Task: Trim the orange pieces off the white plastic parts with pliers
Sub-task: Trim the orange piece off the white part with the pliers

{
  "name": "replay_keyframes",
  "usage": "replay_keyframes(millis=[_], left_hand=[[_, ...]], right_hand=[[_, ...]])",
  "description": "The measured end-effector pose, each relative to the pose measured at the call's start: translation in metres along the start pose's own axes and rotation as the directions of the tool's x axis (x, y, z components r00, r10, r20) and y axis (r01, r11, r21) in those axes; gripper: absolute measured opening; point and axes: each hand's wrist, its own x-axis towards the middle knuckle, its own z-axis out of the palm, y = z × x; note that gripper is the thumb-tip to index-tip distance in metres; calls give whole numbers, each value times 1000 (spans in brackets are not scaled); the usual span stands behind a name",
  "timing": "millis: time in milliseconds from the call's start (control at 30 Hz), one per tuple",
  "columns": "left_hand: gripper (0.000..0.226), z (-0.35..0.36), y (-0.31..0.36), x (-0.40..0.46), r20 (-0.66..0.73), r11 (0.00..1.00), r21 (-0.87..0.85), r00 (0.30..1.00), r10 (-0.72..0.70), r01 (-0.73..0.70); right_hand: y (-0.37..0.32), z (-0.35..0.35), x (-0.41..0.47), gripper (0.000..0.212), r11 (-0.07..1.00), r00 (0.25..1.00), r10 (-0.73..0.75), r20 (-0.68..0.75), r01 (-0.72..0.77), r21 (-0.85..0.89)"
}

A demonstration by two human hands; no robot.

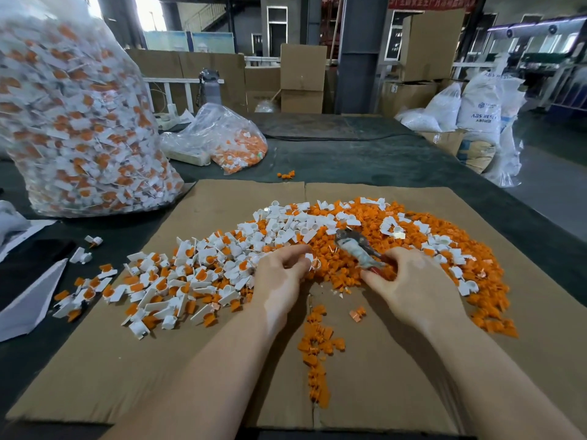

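Far left, a bulging clear sack (73, 122) of untrimmed parts; nearer, on the cardboard sheet (104, 360), a spread of white plastic parts (178, 281) with orange pieces attached; left hand (279, 274) curled, pinching one small white part (309, 258) at its fingertips, just beside the pliers (355, 249); right hand (409, 281) wrapped round the red handles, nose pointing up-left, jaw gap too blurred to tell; further right, a heap of cut orange pieces (444, 281); probably light, stiff, brittle plastic, easily flicked away; best pinched by the white body, orange tab left exposed.
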Motion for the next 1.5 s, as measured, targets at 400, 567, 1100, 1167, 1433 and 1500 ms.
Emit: replay_keyframes(millis=[400,567,1100,1167,1433,1500], left_hand=[[27,1,-9,-5,4,983,126,991,134,-133],[22,-1,-9,-5,39,973,149,984,172,-176],[34,2,-9,-9,196,877,353,942,272,-326],[34,2,-9,-10,199,876,355,942,271,-327],[31,3,-8,-11,221,859,371,932,287,-353],[28,4,-7,-12,224,857,370,930,292,-359]], right_hand=[[9,24,-7,66,942,984,-44,-172,-17,-337],[-20,27,-12,23,911,897,-365,-248,399,104],[-26,38,-20,16,850,890,-299,-345,412,327],[-27,37,-21,15,841,883,-323,-339,432,325],[-29,36,-21,7,827,862,-375,-341,477,299],[-29,35,-21,8,820,855,-389,-342,491,296]])
